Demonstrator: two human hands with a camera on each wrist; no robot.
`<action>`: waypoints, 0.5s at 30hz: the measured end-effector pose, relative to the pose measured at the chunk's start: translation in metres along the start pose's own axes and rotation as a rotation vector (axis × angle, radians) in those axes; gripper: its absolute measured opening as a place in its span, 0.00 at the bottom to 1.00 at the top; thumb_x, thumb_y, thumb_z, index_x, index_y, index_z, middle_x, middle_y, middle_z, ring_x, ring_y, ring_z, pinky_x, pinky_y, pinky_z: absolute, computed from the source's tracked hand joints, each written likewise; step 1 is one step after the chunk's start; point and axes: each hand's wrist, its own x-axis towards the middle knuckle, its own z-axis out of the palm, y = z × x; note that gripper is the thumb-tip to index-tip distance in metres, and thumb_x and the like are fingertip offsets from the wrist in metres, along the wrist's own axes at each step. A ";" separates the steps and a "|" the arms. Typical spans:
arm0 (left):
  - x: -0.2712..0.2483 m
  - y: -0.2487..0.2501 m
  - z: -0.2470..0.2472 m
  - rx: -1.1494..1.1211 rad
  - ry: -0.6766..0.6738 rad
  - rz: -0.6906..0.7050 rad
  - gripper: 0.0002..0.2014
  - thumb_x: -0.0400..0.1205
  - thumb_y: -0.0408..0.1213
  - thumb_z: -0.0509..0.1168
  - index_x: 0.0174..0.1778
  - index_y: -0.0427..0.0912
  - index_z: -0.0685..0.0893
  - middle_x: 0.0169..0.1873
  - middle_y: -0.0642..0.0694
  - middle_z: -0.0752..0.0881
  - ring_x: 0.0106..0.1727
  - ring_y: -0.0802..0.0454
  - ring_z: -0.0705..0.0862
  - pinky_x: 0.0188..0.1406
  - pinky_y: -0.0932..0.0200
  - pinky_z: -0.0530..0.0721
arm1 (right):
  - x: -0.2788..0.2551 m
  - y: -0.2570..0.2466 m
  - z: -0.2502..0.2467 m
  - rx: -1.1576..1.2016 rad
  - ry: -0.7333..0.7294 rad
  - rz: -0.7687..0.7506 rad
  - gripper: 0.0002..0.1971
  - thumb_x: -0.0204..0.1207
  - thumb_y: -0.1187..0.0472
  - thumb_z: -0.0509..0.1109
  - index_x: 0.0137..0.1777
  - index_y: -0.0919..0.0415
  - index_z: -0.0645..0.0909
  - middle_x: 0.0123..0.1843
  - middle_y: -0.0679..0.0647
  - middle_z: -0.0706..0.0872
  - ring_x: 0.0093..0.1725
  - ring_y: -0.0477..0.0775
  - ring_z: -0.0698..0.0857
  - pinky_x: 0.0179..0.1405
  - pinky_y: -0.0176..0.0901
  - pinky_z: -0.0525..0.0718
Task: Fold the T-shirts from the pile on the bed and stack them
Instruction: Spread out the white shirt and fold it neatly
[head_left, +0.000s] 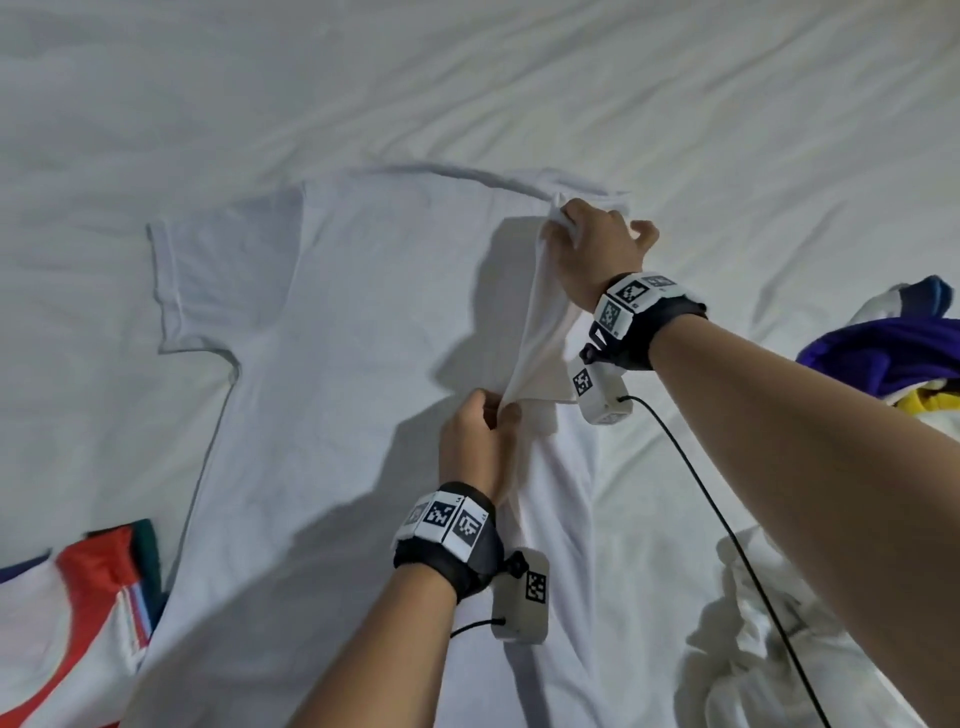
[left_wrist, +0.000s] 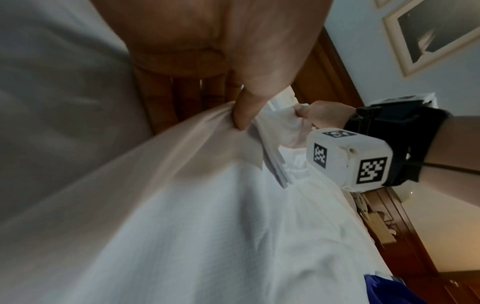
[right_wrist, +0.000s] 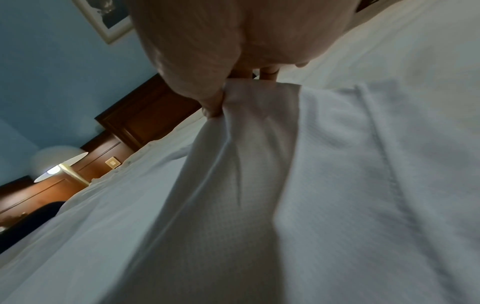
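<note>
A white T-shirt (head_left: 337, 374) lies spread flat on the bed, its left sleeve (head_left: 208, 280) out to the side. My right hand (head_left: 587, 244) pinches the shirt's right shoulder near the collar and holds it lifted. My left hand (head_left: 483, 431) pinches the same right side lower down, so a taut raised fold of cloth (head_left: 540, 332) runs between the two hands. In the left wrist view my thumb (left_wrist: 244, 115) presses into the white fabric (left_wrist: 207, 205), with my right hand (left_wrist: 319, 115) beyond. The right wrist view shows my fingers (right_wrist: 210, 102) gripping the bunched white shirt (right_wrist: 249, 144).
A red, white and green shirt (head_left: 67, 613) lies at the lower left. A pile of purple, white and yellow shirts (head_left: 883, 353) sits at the right edge, with crumpled white cloth (head_left: 753, 623) below it. A black cable (head_left: 727, 530) trails from my right wrist. The bed sheet (head_left: 467, 88) stretches beyond.
</note>
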 end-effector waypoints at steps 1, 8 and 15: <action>0.001 -0.002 -0.004 0.005 0.010 -0.006 0.05 0.83 0.43 0.69 0.42 0.48 0.84 0.35 0.55 0.87 0.42 0.49 0.85 0.42 0.55 0.79 | 0.002 -0.007 0.004 -0.019 -0.017 -0.008 0.09 0.85 0.50 0.55 0.49 0.48 0.75 0.35 0.43 0.75 0.61 0.59 0.80 0.76 0.64 0.56; 0.009 -0.014 -0.015 0.005 0.054 -0.079 0.08 0.81 0.43 0.71 0.42 0.48 0.78 0.34 0.53 0.88 0.40 0.50 0.87 0.45 0.49 0.85 | 0.009 -0.029 0.024 -0.101 -0.073 0.020 0.09 0.85 0.53 0.53 0.49 0.49 0.75 0.42 0.45 0.80 0.64 0.59 0.78 0.78 0.66 0.52; 0.011 -0.013 -0.028 0.344 0.033 -0.065 0.15 0.82 0.56 0.67 0.44 0.47 0.77 0.37 0.49 0.85 0.44 0.42 0.85 0.47 0.49 0.83 | -0.013 -0.031 0.022 -0.104 -0.032 -0.006 0.19 0.85 0.47 0.58 0.73 0.51 0.74 0.62 0.50 0.83 0.74 0.58 0.76 0.82 0.69 0.46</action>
